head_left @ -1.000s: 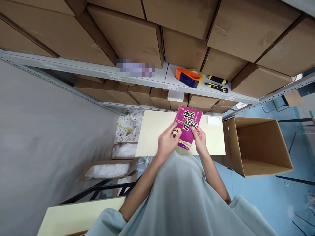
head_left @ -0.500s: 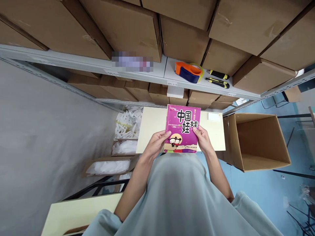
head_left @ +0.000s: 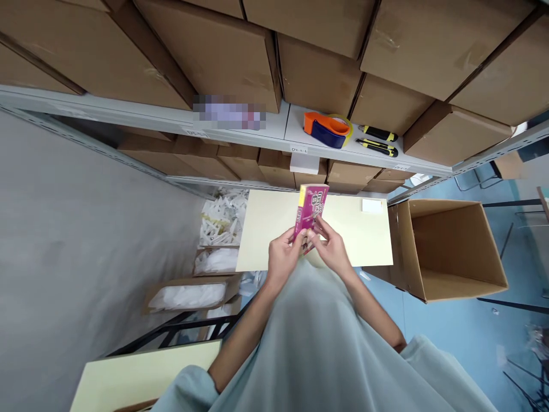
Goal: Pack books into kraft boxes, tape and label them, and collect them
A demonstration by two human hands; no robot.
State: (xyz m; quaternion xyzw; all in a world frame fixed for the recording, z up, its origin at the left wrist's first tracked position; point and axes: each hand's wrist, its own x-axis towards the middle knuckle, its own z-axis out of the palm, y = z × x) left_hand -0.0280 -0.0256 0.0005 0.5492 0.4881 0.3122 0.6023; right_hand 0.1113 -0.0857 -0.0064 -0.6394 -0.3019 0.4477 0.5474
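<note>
A magenta book [head_left: 312,207] with a yellow patch at the top of its spine is held up over the pale yellow table [head_left: 266,229]. It is turned at an angle, so spine and front cover both show. My left hand [head_left: 285,252] grips its lower spine side, thumb against the book. The fingers of my right hand [head_left: 331,247] close on its lower right part. Both hands partly cover the lower cover.
An orange and blue tape dispenser [head_left: 326,130] and two utility knives [head_left: 378,140] lie on the shelf ahead, below cardboard boxes [head_left: 317,74]. An open carton [head_left: 458,246] stands at the right. A small white item [head_left: 372,205] lies on the table. Boxes of white packing material [head_left: 225,220] are at the left.
The book has turned from facing me flat to an angled pose showing its spine. My hands have come closer together, with the right moving left.
</note>
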